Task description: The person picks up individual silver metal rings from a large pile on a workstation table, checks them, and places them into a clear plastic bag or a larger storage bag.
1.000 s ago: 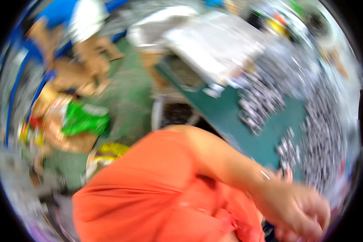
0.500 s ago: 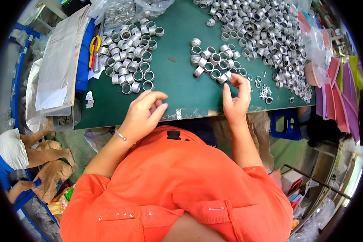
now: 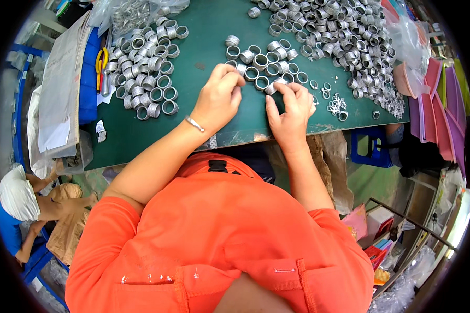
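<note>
A small group of silver metal rings (image 3: 260, 61), short and ridged on the outside, lies on the green table in front of my hands. My left hand (image 3: 220, 96) reaches to the near left side of this group, its fingers loosely bent and the thumb a little apart. Nothing shows between them. At the group's near edge is my right hand (image 3: 291, 110), thumb and index finger spread, fingertips close to or touching a ring (image 3: 270, 89). My fingers partly cover the nearest rings, so contact is hard to make out.
Another pile of rings (image 3: 146, 68) lies left, a much larger heap (image 3: 329, 31) at far right. Thin wire-like loops (image 3: 337, 104) lie by my right hand. Yellow-handled pliers (image 3: 98, 68) rest beside a blue bin (image 3: 90, 78). Another person (image 3: 18, 195) is at lower left.
My left hand has moved forward and right to the small group of rings. My right hand stays at its near edge. The view has shifted, so the table contents appear farther left.
</note>
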Demonstrator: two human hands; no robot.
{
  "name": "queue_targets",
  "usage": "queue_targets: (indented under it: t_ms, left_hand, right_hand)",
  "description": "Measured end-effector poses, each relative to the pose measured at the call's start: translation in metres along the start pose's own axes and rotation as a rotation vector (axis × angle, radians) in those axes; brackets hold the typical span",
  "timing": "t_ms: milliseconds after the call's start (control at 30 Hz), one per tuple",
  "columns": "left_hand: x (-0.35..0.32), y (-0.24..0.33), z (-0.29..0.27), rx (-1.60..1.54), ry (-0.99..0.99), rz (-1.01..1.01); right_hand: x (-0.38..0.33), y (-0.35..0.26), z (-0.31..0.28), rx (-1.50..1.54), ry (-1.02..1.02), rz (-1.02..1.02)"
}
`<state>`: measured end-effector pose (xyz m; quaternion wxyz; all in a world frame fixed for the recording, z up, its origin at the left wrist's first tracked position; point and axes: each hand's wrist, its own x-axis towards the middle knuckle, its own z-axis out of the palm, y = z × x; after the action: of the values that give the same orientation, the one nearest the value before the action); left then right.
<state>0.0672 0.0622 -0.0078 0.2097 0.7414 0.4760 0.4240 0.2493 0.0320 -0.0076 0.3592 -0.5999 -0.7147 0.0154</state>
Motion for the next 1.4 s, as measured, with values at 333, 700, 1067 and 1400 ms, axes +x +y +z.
queue_targets:
  t_ms: [333, 700, 1067, 1400]
  left_hand:
    - [-0.005, 0.003, -0.007, 0.163, 0.012, 0.032]
    - [-0.013, 0.021, -0.021, 0.04, 0.132, -0.195]
    - [0.006, 0.04, -0.013, -0.206, 0.104, -0.076]
    - [0.014, 0.051, -0.021, -0.915, -0.129, -0.472]
  right_hand:
    - [0.035, 0.058, -0.026, 0.104, 0.067, 0.064]
    - [0.066, 0.063, -0.026, 0.029, -0.235, 0.08]
    - [0.098, 0.065, -0.005, 0.343, -0.066, 0.157]
    - [0.056, -0.002, -0.025, 0.838, -0.121, 0.142]
